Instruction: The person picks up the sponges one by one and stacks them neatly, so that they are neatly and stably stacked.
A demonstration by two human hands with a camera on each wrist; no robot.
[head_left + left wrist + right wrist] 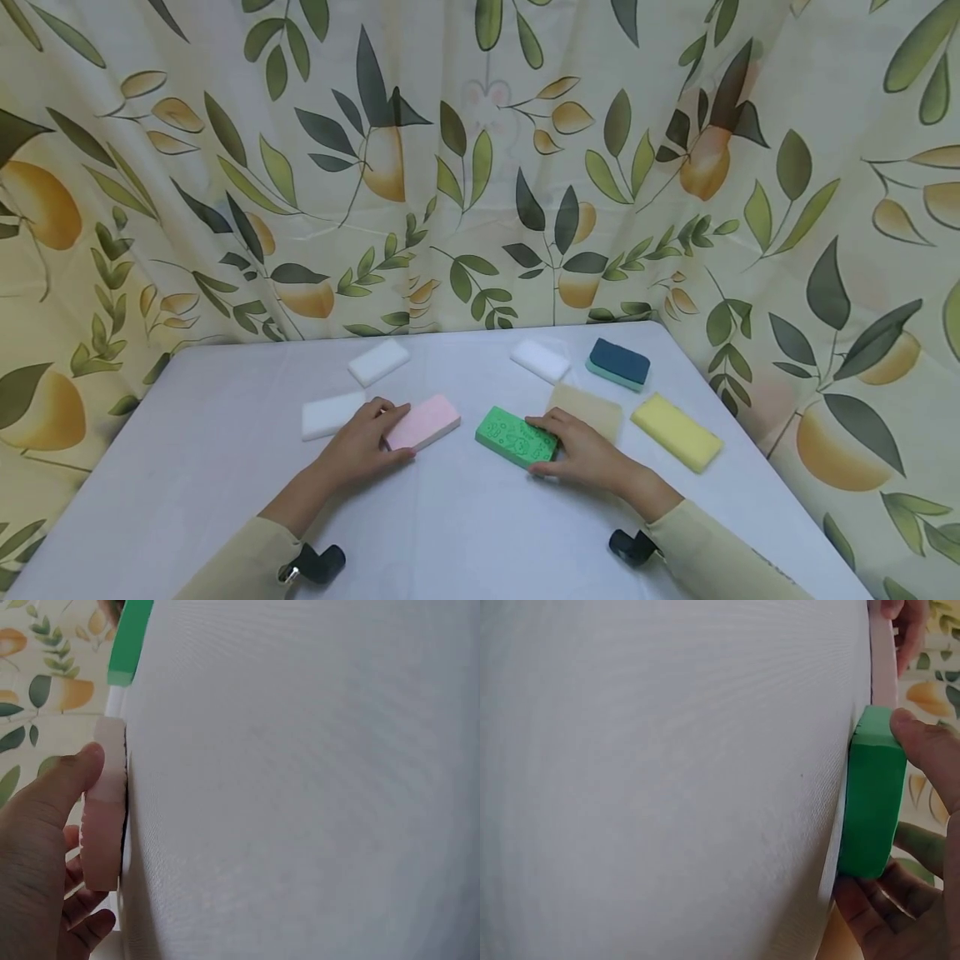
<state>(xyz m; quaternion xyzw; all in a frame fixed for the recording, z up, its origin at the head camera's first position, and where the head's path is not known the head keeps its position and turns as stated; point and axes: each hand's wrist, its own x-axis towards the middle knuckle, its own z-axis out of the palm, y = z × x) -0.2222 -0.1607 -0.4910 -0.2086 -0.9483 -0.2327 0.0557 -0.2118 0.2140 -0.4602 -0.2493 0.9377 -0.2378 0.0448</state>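
My left hand (365,439) grips the near left end of a pink sponge block (426,423), thumb on the near side and fingers beyond it. In the left wrist view the pink block (105,817) shows a thin dark underside close to the white cloth. A green sponge block (513,435) with a pattern on its top lies to the right of the pink one, a gap between them. My right hand (581,450) holds its right end between thumb and fingers. The right wrist view shows the green block's (874,802) end face low at the cloth.
Two white sponges (378,362) (330,416) lie at the left, and another white sponge (540,360) sits behind the green block. Further right are a dark blue and green sponge (618,363), a beige flat square (588,408) and a yellow sponge (677,432). A patterned curtain (465,167) hangs behind the white-covered table (465,533).
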